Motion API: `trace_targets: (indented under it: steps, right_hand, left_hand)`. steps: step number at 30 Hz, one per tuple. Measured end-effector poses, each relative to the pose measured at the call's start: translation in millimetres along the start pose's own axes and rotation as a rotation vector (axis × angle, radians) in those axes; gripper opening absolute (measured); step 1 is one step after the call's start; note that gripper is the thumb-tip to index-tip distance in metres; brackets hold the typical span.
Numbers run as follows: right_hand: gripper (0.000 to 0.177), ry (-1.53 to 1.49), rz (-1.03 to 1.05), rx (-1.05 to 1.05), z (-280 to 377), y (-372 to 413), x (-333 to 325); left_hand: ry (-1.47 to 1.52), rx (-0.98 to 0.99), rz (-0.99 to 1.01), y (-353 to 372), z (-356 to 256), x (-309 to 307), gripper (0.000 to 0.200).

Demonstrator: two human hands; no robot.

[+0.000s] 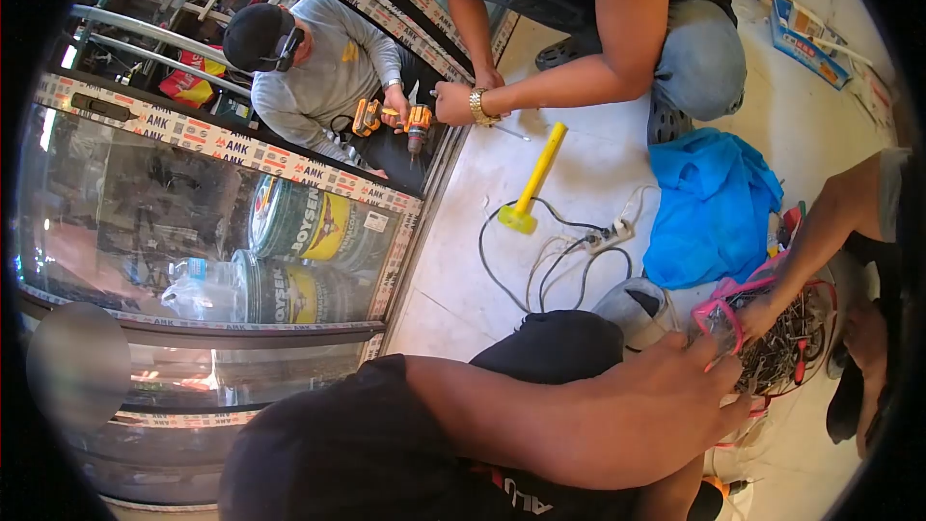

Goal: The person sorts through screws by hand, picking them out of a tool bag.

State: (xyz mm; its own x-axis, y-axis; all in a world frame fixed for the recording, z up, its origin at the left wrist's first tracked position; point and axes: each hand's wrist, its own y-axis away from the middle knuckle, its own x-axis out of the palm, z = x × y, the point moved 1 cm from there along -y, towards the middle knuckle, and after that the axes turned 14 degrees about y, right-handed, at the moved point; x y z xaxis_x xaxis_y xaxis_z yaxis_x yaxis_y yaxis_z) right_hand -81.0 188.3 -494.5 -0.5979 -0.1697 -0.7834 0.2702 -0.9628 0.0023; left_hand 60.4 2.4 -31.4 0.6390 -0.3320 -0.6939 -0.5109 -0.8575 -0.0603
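Note:
My left hand (pixel 690 376) reaches right across the lower middle, its fingers at the near edge of a pink-edged clear plastic container (pixel 717 320) and closed on it. Beside it lies a heap of screws and small metal parts (pixel 776 338) with a red-handled tool (pixel 801 359). Another person's hand (pixel 757 316) reaches into the same heap from the right. Part of my right arm shows at the bottom edge, but its hand is hidden. A grey round object (pixel 632 304) sits just beyond my left hand.
A yellow hammer (pixel 540 178), looped cables with a power strip (pixel 612 233) and blue cloth (pixel 709 203) lie on the floor. One person crouches at the top; another, beyond the door frame (pixel 410 232), holds an orange drill (pixel 418 125). Paint buckets (pixel 313 222) stand behind glass.

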Motion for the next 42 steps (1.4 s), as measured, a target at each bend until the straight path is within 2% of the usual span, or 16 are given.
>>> trace_targets:
  steps: [5, 15, 22, 26, 27, 28, 29, 30, 32, 34, 38, 42]
  right_hand:
    - [0.038, -0.065, 0.037, 0.011, 28.4, 11.5, 10.4]
    - [0.037, -0.131, 0.092, 0.052, 58.9, 37.3, 0.9]
    - [0.036, -0.114, 0.123, 0.172, 30.8, 73.1, -13.3]
    - [0.036, -0.055, 0.102, 0.347, -34.5, 103.8, -36.3]
    - [0.036, -0.010, 0.084, 0.453, -77.8, 126.3, -53.2]
    - [0.036, 0.046, 0.058, 0.579, -128.4, 163.5, -81.2]
    - [0.036, 0.107, 0.029, 0.716, -175.1, 209.5, -114.2]
    - [0.035, 0.144, 0.000, 0.835, -204.1, 245.4, -134.5]
    - [0.035, 0.168, -0.060, 1.016, -229.3, 285.9, -163.1]
    - [0.041, 0.088, -0.172, 0.867, -219.4, 286.7, -175.7]
    - [0.033, -0.011, -0.215, 0.831, -209.3, 294.7, -206.8]
    - [0.028, -0.043, -0.018, 0.861, -207.9, 301.8, -227.9]
  left_hand:
    - [0.025, -0.046, 0.127, -1.7, -0.5, -4.9, 0.036]
    - [-0.046, -0.067, 0.043, 1.4, -9.1, -7.8, 0.034]
    - [-0.018, -0.055, 0.140, -0.1, -7.0, -11.1, 0.034]
    - [0.047, -0.075, 0.223, -5.2, -7.7, -14.5, 0.036]
    - [-0.029, -0.081, 0.233, -4.5, -7.5, -9.1, 0.037]
    - [-0.013, -0.151, 0.351, -8.9, -8.6, -11.7, 0.068]
    - [0.052, -0.164, 0.330, -15.7, -12.4, -12.2, 0.069]
    - [-0.006, -0.184, 0.406, -25.2, -22.5, -12.0, 0.068]
    - [0.016, -0.148, 0.476, -33.0, -27.0, -9.0, 0.066]
    - [0.006, -0.110, 0.521, -36.2, -31.4, -3.6, 0.065]
    - [-0.082, -0.101, 0.535, -48.2, -38.6, 8.7, 0.063]
    - [-0.075, -0.001, 0.591, -67.6, -44.9, 20.7, 0.064]
